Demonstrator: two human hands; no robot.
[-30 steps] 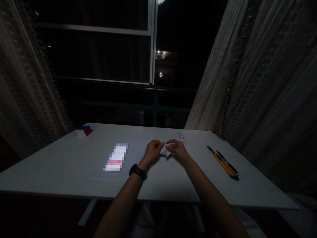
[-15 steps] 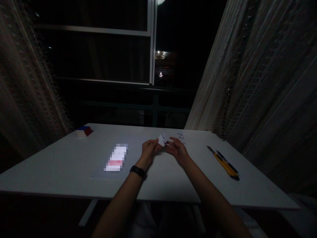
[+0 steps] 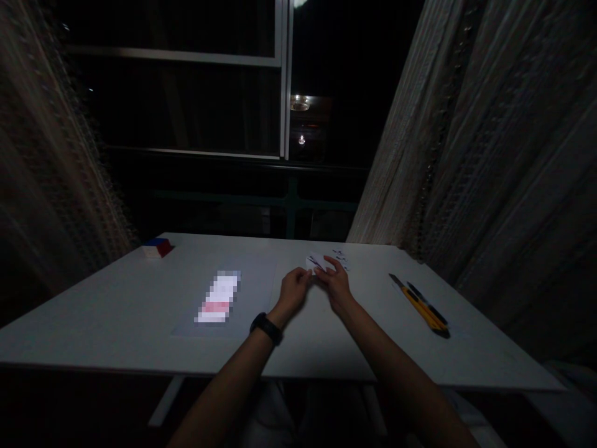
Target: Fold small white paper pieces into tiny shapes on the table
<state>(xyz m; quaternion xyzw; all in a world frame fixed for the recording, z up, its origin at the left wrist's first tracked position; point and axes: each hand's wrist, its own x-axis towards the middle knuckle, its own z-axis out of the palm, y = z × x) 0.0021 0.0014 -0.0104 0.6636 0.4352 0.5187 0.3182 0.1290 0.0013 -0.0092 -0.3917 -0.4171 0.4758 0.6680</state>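
Above the middle of the table, a small piece of white paper point(image 3: 316, 261) with dark marks is held up between both hands. My left hand point(image 3: 295, 289) pinches its lower left edge, fingers closed. My right hand point(image 3: 336, 283) grips it from the right, thumb in front and the fingers curled around its edge. The paper looks folded or creased, but the dim light hides its exact shape. Just behind my right hand, several small white pieces with dark marks point(image 3: 341, 255) lie on the table.
On the white table point(image 3: 116, 305), a glowing phone point(image 3: 218, 297), its screen blurred out, rests on a pale sheet point(image 3: 259, 280) at left. A red, white and blue block point(image 3: 157, 247) stands at the far left corner. A yellow utility knife point(image 3: 422, 309) and a dark pen point(image 3: 426, 303) lie at right.
My left hand has moved right and turned inward. My right hand, fingers spread before, has closed on the paper, which has turned and shifted slightly right.
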